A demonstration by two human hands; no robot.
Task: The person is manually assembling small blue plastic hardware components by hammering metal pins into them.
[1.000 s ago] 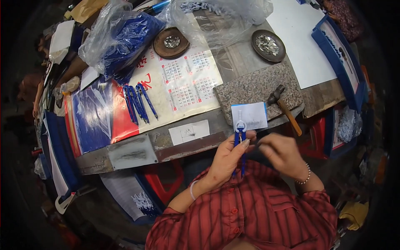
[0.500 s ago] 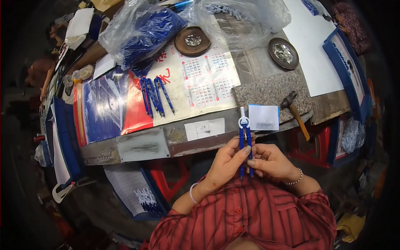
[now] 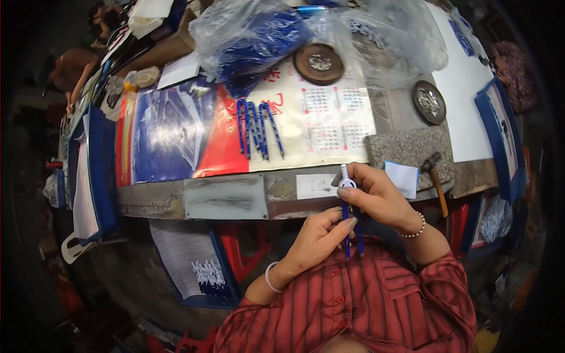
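Observation:
A drawing compass (image 3: pixel 348 183) with blue legs and a white, ribbed-handled head is held upright in front of my striped shirt, legs pointing down. My right hand (image 3: pixel 381 197) grips its white head between thumb and fingers. Lower down, my left hand (image 3: pixel 316 240) pinches a blue leg; its fingertips are partly hidden behind the thumb. The two legs stand slightly apart. Several blue compass leg pieces (image 3: pixel 256 132) lie on the calendar sheet (image 3: pixel 347 141) at the left of the bench.
Beyond are a bag of blue parts (image 3: pixel 259 50), a clear bag (image 3: pixel 406 35), and two dishes of small metal pieces (image 3: pixel 319 62). A stone slab (image 3: pixel 406 144) bears a hammer (image 3: pixel 435 182) and white pad (image 3: pixel 401 179). A blue tray (image 3: pixel 176 247) with white-headed pieces sits below the bench.
My right hand has moved up from the compass legs to its white head. My left hand stays low on the legs. The view has shifted, so the bench appears further right.

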